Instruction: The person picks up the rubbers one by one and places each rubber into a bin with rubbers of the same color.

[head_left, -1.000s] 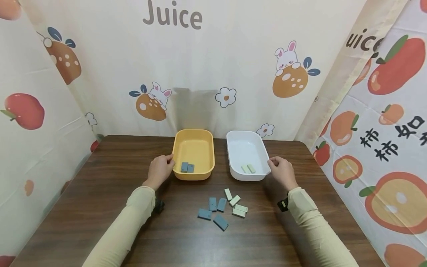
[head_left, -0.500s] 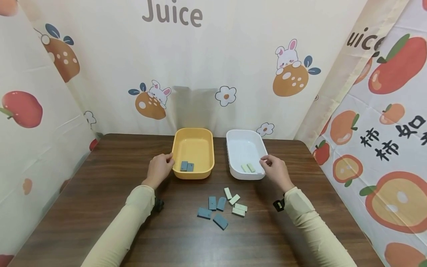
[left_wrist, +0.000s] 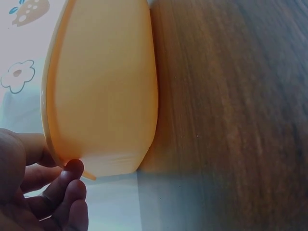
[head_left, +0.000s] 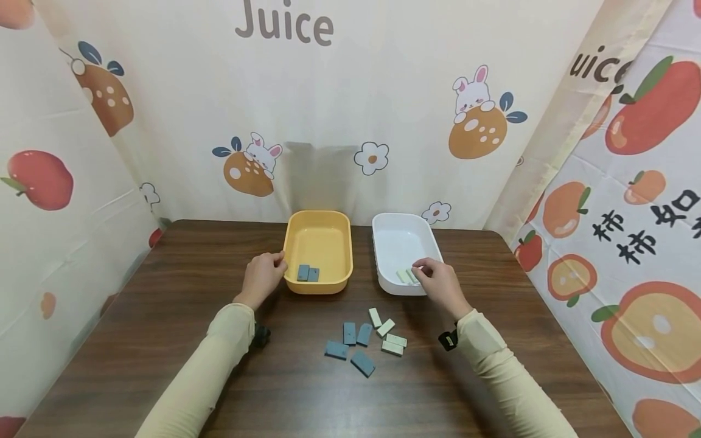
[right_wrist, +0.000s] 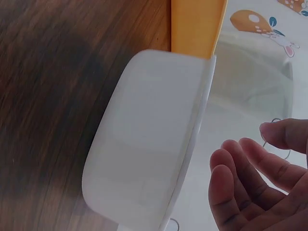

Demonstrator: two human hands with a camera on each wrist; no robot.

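Note:
My left hand [head_left: 277, 263] sits at the left rim of the yellow tray [head_left: 317, 215], fingers curled against the lip. The left wrist view shows a fingertip [left_wrist: 73, 169] touching the rim of the yellow tray [left_wrist: 106, 96]. Two blue blocks [head_left: 307, 274] lie inside it. My right hand [head_left: 421, 269] hovers over the front right corner of the white tray [head_left: 400, 217], close to two pale green blocks [head_left: 404, 277]. In the right wrist view its fingers [right_wrist: 231, 159] are loosely spread and empty beside the white tray [right_wrist: 144, 144].
Loose on the dark wooden table [head_left: 164, 340] in front of the trays lie several blue blocks [head_left: 348, 334] and several pale green blocks [head_left: 393, 344]. Printed cloth walls close in the back and both sides.
My right hand has left the outer right rim of the white tray and moved left over its front corner, toward the pale green blocks. The left hand has stayed put.

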